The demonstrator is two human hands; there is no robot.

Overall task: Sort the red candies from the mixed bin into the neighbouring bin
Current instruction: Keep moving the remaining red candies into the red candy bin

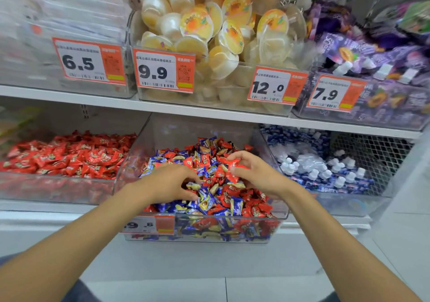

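Right hand (253, 173): fingers curled, pinching a small clutch of red candies (234, 164) at the fingertips, just over the right-middle of the pile in the mixed bin (200, 239). Left hand (171, 180): palm down, fingers curled into the pile left of centre. It may have a candy under them, but I can't tell because the fingertips are buried. Both hands are inside the same clear bin, near each other and apart. The pile is red wrappers mixed with blue candies (206, 205), with red scattered all through. The neighbouring bin (58, 191) sits just beside it on the left and holds only red wrappers. The right-side bin (349, 205) holds blue-and-white packs. An orange price tag (149, 224) is on the mixed bin's front. The shelf (93, 99) above carries jelly cups (209, 29).
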